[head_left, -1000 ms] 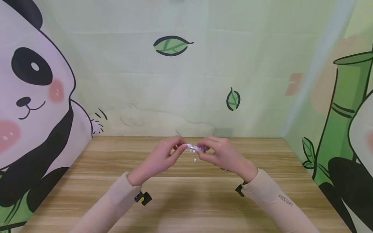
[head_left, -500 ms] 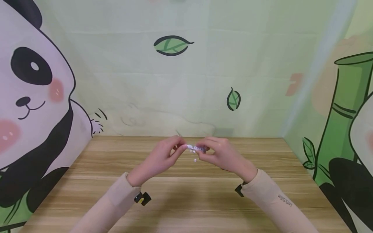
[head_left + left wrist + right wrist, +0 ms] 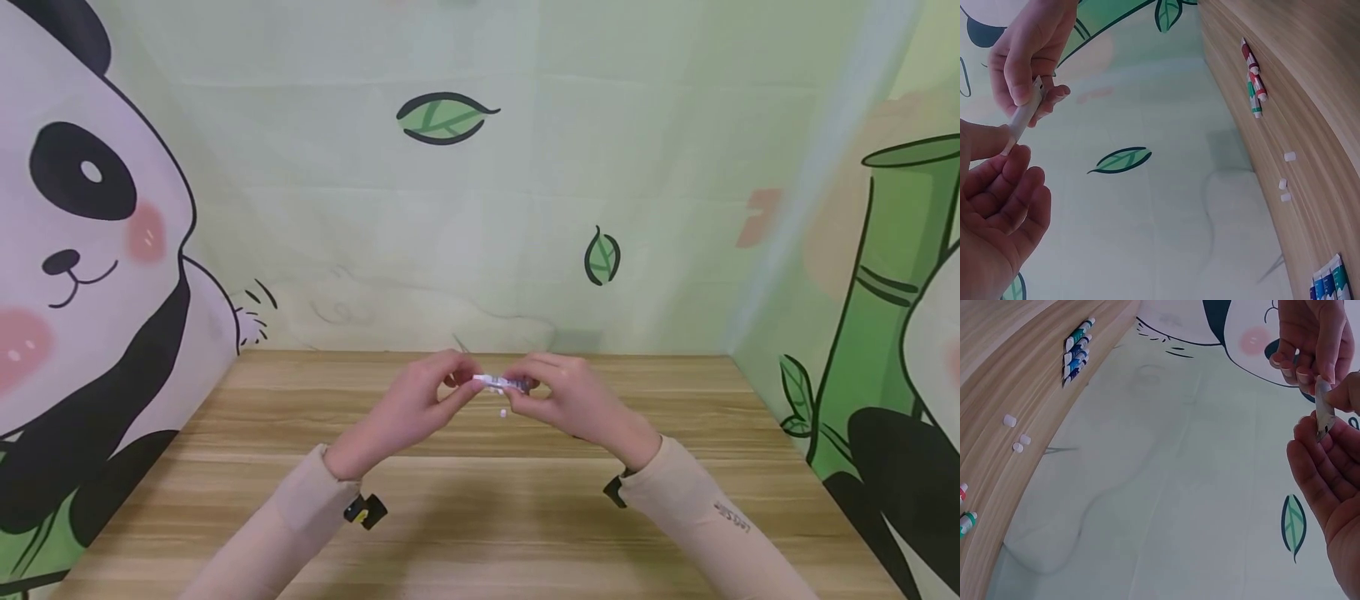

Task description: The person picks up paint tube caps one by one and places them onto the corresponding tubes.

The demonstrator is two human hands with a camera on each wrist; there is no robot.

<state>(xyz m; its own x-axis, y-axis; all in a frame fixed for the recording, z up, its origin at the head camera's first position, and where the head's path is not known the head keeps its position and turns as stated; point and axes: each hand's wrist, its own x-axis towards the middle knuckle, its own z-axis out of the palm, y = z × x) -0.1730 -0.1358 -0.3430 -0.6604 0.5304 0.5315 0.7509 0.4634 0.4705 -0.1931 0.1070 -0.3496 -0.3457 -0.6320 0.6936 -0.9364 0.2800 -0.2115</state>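
Observation:
Between my hands is a small white paint tube [image 3: 493,382], raised above the tabletop [image 3: 480,525]. My left hand [image 3: 416,408] pinches its left end between thumb and index finger, hiding that tip. The opposite end is gripped by my right hand [image 3: 581,400], whose fingers cover much of the printed body. In the left wrist view the pale tube [image 3: 1024,115] slants from one hand to the other. A white cap [image 3: 503,412] lies on the wood below the tube; in the left wrist view two more caps [image 3: 1283,184] lie close to it.
Left on the table, blue and green paint tubes [image 3: 1079,350] lie in a row. To the right are red and green tubes [image 3: 1254,84], which the right hand mostly hides in the head view. Behind the table hangs a pale green cloth [image 3: 480,208] with leaf drawings.
My left fingertips have shifted slightly at the tube's end, and more of its white tip shows over the thumb. Both arms have stayed almost still.

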